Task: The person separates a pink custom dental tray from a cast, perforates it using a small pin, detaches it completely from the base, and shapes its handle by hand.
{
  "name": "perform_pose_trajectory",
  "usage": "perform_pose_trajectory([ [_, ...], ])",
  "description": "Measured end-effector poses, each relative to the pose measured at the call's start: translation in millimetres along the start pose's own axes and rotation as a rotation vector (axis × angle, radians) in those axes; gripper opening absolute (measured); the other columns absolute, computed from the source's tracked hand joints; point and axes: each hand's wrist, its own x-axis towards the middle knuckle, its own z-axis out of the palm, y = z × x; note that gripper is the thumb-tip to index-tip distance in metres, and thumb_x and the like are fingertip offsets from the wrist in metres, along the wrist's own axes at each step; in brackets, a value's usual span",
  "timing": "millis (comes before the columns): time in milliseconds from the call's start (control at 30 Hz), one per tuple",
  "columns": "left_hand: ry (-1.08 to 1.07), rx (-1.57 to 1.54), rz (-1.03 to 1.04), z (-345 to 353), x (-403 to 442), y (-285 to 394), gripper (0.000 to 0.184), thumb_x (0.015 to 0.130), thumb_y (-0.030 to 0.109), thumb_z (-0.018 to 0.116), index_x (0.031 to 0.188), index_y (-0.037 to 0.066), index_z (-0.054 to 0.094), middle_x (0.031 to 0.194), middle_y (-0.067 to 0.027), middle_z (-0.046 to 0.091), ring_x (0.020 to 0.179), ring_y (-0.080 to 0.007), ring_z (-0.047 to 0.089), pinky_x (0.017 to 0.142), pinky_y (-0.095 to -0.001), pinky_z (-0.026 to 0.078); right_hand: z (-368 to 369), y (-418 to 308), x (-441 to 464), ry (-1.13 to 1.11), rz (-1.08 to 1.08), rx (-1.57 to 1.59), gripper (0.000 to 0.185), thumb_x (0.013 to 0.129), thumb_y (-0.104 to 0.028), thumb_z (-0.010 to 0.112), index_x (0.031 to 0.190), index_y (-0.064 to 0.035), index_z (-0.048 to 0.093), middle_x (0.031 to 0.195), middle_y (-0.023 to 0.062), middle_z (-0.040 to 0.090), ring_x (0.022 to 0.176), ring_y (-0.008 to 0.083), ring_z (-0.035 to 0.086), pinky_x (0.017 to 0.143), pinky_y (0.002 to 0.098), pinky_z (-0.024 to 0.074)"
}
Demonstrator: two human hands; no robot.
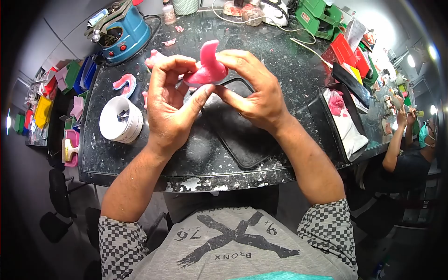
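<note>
Now: pink piece (208, 67) in two-handed shaping, prob.
L hand (170, 105) & R hand (256, 93) both grip its base, upright tip free, over bench (191, 39) nr blk tray (245, 142); next move likely needs steady hold, light fingertip pressure.

The pink piece (211, 66), upper centre, looks smooth, waxy and glossy. The bench (291, 70) shines, though chipped rough toward the lower middle. The tub (120, 131) at left looks smooth plastic; the shirt (219, 245), bottom centre, is matt cloth.
</note>
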Motion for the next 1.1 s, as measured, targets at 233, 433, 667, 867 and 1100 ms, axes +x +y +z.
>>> perform_pose_trajectory([
  [233,0.013,-0.061,-0.126,2.8,4.6,-3.4,0.058,0.084,-0.007,0.072,0.135,0.001,0.044,0.13,-0.0114,0.054,0.125,-0.0191,0.053,0.108,-0.0353,0.045,-6.6,1.2,1.3,0.073,-0.057,-0.015,0.041,0.075,0.003,0.072,0.114,-0.0072,0.067,0.111,0.0109,0.068,0.105,0.0285,0.066,0.092,0.0365,0.0537],
  [433,-0.087,-0.557,-0.573,2.4,2.7,0.3,0.054,0.091,0.008,0.071,0.138,-0.003,0.046,0.13,-0.0125,0.059,0.122,-0.0215,0.058,0.108,-0.039,0.047,-8.0,4.0,-0.6,0.103,-0.026,0.023,0.039,0.076,0.005,0.072,0.113,-0.0086,0.07,0.116,0.0109,0.068,0.111,0.0286,0.066,0.094,0.0369,0.0538],
  [667,-0.052,-0.536,-0.541,8.0,0.9,1.3,0.054,0.091,0.011,0.07,0.138,-0.003,0.047,0.131,-0.0139,0.06,0.123,-0.0243,0.059,0.109,-0.0405,0.047,-4.9,4.8,1.7,0.111,-0.001,0.007,0.042,0.077,0.004,0.072,0.115,-0.0115,0.071,0.119,0.0103,0.068,0.11,0.0271,0.067,0.092,0.0346,0.0552],
  [867,-0.011,-0.524,-0.529,6.7,3.2,5.4,0.054,0.088,0.0,0.071,0.136,-0.002,0.047,0.128,-0.0141,0.061,0.118,-0.0229,0.062,0.104,-0.0377,0.051,1.0,7.3,-2.7,0.06,0.185,0.446,0.041,0.082,0.007,0.067,0.121,-0.0063,0.067,0.125,0.0105,0.065,0.118,0.0208,0.063,0.103,0.0348,0.0512],
  [1100,0.215,-0.296,-0.349,-1.0,2.4,-14.1,0.063,0.085,-0.008,0.07,0.138,0.001,0.038,0.129,-0.0186,0.058,0.118,-0.0245,0.062,0.102,-0.0362,0.052,-14.5,10.4,0.9,0.044,0.626,0.765,0.021,0.099,-0.016,0.057,0.108,0.0006,0.068,0.1,0.0109,0.072,0.096,0.0175,0.07,0.086,0.0318,0.0577],
])
